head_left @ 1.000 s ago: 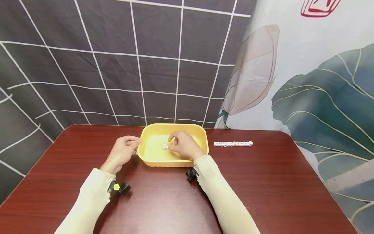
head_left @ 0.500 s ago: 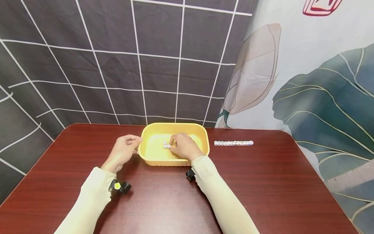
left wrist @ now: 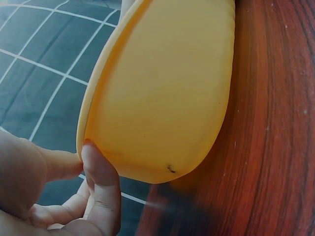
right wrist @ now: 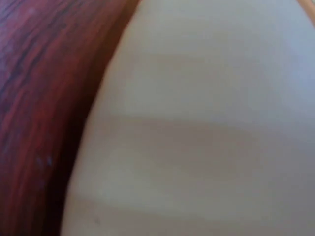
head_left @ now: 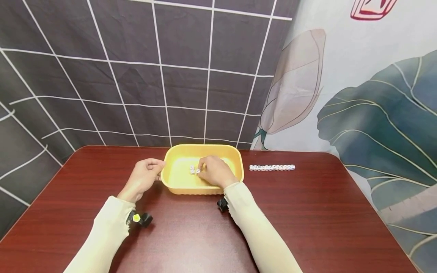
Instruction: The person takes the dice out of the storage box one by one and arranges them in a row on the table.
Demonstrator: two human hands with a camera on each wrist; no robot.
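My left hand (head_left: 145,176) grips the left end of a yellow plastic tub (head_left: 189,190); in the left wrist view the thumb and a finger (left wrist: 101,167) pinch its rim. Inside the tub, my right hand (head_left: 215,170) reaches down over the floor, its fingertips pinching a small white die (head_left: 198,171). Just left of that die, two more white dice (head_left: 192,169) with dark pips sit one behind the other. The tub's outer wall (right wrist: 197,137), pale and blurred, fills most of the right wrist view and hides the right hand there.
On the red-brown wooden table (head_left: 307,212), a straight row of several white dice (head_left: 272,167) lies right of the tub. A dark gridded cloth (head_left: 136,83) hangs behind the table's back edge, with a leaf-patterned cloth (head_left: 382,113) at the right.
The right fingers have come down onto a die and closed on it. That die now stands slightly apart from the other two, to their right. The left hand keeps its hold.
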